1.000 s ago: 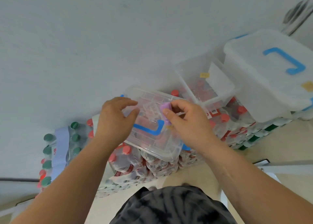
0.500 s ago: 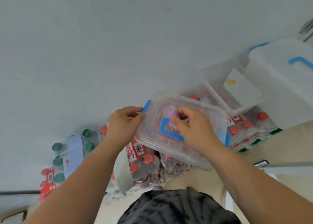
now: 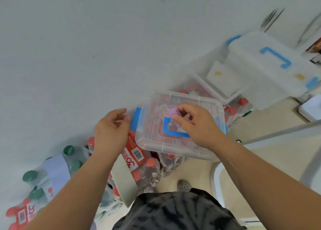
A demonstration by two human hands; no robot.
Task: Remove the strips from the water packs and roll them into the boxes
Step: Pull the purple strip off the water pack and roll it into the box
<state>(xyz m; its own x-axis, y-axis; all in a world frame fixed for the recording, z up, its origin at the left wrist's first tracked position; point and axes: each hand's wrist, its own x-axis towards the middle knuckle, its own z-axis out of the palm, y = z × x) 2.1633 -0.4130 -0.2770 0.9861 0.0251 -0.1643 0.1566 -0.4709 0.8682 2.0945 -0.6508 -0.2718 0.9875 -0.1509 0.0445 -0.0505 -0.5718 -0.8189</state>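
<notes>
A clear plastic box (image 3: 173,148) with a blue lid handle and blue side latches lies on top of a pack of red-capped water bottles (image 3: 139,162). My right hand (image 3: 198,125) is over the lid and pinches a small purple rolled strip (image 3: 172,111) between thumb and fingers. Just left of the box's blue latch, my left hand (image 3: 111,130) has loosely curled fingers and holds nothing. At the lower left, a pack of green-capped bottles (image 3: 71,155) still carries a pale strip (image 3: 55,169) across its top.
Behind the box is an open clear box (image 3: 196,83) on more red-capped packs. A larger white lidded box (image 3: 257,76) with a blue handle is at the right. A white wall rises behind the packs, and beige floor lies at my feet.
My left hand has let go of the box's left edge and drawn back a little to the left. The right hand still pinches the purple roll over the lid.
</notes>
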